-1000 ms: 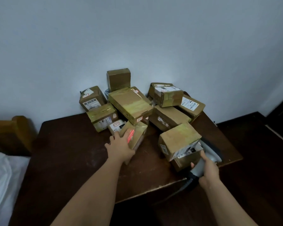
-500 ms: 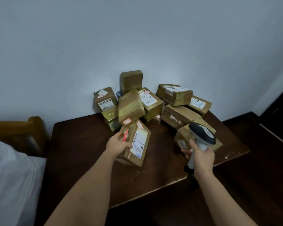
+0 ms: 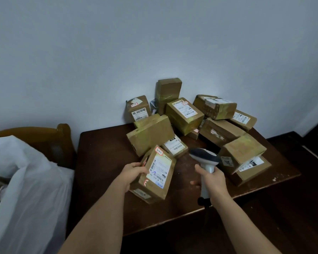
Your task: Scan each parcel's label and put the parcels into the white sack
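My left hand (image 3: 133, 172) grips a brown cardboard parcel (image 3: 155, 176) by its left side, tilted up so its white label faces me, above the dark wooden table (image 3: 103, 162). My right hand (image 3: 210, 178) holds a grey and white barcode scanner (image 3: 204, 157) by its handle, head pointing left, just right of the parcel. Several more taped parcels (image 3: 184, 114) are heaped at the table's back against the wall. The white sack (image 3: 26, 189) stands open at the left, beside the table.
A wooden chair back (image 3: 44, 132) rises behind the sack. A pale wall runs behind the heap. Two stacked parcels (image 3: 244, 158) sit close to the scanner on the right. The table's front edge lies under my forearms, with dark floor to the right.
My left hand lifted the parcel out of the heap, toward me, and turned its label up. My right hand raised the scanner from beside the right parcels to the middle. The view swung left, showing the sack.
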